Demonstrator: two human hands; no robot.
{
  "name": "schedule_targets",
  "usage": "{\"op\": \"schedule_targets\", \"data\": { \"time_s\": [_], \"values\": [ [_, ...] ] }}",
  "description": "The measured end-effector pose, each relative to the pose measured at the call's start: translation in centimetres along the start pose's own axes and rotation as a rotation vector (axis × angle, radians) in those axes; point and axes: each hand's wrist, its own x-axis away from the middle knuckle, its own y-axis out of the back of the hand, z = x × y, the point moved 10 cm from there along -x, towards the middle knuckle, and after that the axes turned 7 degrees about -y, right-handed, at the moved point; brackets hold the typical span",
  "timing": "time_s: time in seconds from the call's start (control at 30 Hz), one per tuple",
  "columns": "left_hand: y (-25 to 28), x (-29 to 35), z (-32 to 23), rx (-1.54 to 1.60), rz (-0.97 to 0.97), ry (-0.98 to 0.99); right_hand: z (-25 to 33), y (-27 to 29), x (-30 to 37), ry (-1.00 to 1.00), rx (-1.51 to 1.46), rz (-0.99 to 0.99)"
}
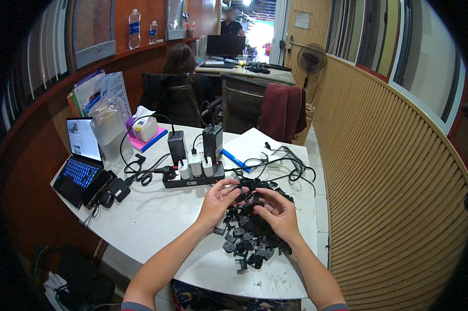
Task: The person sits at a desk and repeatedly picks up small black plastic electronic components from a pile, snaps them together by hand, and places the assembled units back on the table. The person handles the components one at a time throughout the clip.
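A heap of small black plastic parts [247, 233] lies on the white table [140, 228] in front of me. Over its far half are both my hands, close together with their palms facing. Thumb and fingers of my left hand [218, 203] are closed on a small black plastic part near the fingertips. My right hand [279, 211] pinches another small black plastic part [255, 199] between thumb and fingers. A narrow gap separates the two hands. The exact shape of the held pieces is too small to make out, and dark parts behind blend with them.
Beyond the heap stands a black power strip [192, 181] with chargers plugged in. Tangled black cables [296, 168] lie at the far right. On the left are a laptop [78, 166], a water jug [109, 132] and scissors [146, 177]. Two people are farther back.
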Motion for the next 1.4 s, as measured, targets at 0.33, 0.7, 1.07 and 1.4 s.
{"op": "schedule_targets", "data": {
  "time_s": [0.33,0.7,1.07,1.4],
  "values": [
    [-0.4,0.3,1.0,0.001,0.059,0.053,-0.3,0.2,-0.2,0.009,0.079,-0.004],
    [-1.7,0.6,0.4,-0.078,0.168,0.034,-0.7,1.0,-0.3,0.001,0.075,-0.068],
    [0.2,0.6,1.2,0.101,0.011,0.117,-0.6,1.9,-0.5,0.037,0.046,-0.136],
    [1.1,0.3,1.4,0.052,-0.044,0.091,1.6,0.8,0.2,0.165,0.246,-0.079]
  ]
}}
